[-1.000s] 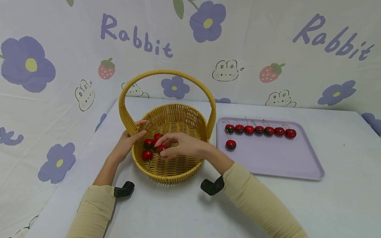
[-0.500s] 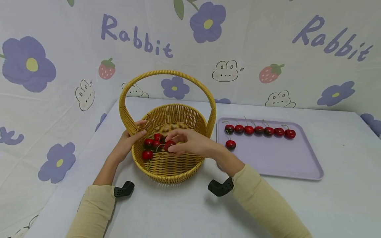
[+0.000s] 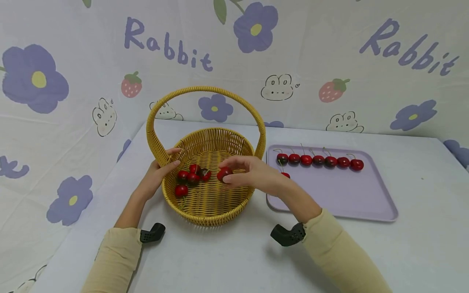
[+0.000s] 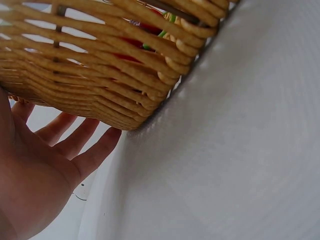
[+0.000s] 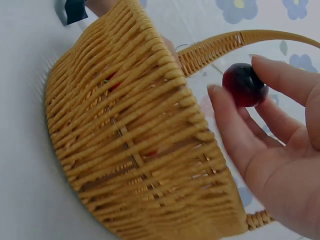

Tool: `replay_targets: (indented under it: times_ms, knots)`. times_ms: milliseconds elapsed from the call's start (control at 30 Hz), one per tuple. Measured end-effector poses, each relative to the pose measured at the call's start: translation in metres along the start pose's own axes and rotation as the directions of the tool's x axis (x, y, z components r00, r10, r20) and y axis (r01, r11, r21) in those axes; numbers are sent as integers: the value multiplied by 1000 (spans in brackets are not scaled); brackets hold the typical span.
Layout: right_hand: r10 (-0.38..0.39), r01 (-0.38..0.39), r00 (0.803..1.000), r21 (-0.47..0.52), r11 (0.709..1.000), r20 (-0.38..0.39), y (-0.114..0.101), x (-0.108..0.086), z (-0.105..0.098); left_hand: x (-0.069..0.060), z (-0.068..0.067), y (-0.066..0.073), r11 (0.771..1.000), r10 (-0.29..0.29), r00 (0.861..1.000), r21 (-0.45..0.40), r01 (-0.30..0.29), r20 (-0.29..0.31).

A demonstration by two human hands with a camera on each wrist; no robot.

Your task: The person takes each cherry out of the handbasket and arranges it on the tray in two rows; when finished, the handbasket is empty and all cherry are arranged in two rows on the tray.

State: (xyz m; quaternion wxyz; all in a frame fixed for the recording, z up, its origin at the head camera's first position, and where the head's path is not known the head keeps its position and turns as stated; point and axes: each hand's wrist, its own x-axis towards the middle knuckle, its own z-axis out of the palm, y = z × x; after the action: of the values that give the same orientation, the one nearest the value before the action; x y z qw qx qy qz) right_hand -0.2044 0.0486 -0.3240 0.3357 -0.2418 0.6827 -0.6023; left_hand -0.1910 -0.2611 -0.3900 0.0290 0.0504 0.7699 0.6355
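Observation:
My right hand pinches a dark red cherry between thumb and fingers, above the right part of the yellow wicker basket. The right wrist view shows this cherry at the fingertips, above the rim. My left hand holds the basket's left side at the foot of its handle, thumb over the rim. In the left wrist view, the left hand's fingers lie along the outer wicker wall. Several cherries lie inside the basket, toward its left.
Right of the basket lies a lilac tray. A row of cherries runs along its far edge, and one more cherry below the row is partly hidden by my right hand. Behind the white table hangs a printed cloth.
My right hand has lifted the cherry away from the others and carried it to the right within the basket. My left hand and the basket stay in place.

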Motion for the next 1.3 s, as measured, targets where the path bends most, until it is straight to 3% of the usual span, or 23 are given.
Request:
replay_targets:
  times_ms: [133, 433, 900, 1300]
  knots:
    - [15, -18, 999, -67, 998, -51, 1, -9, -6, 0, 0, 0, 1000, 1, 1000, -5, -1, 1]
    - [16, -30, 990, -101, 994, -138, -1, -32, -15, 1, 0, -1, 1000, 3, 1000, -12, -3, 2]
    - [-25, 8, 989, -122, 993, -146, 3, -69, -37, 0, 1, 0, 1000, 7, 1000, -9, -7, 1]
    - [-19, -29, 961, -171, 985, -275, 4, -97, -64, 0, 1, 1, 1000, -1, 1000, -14, 1, 1]
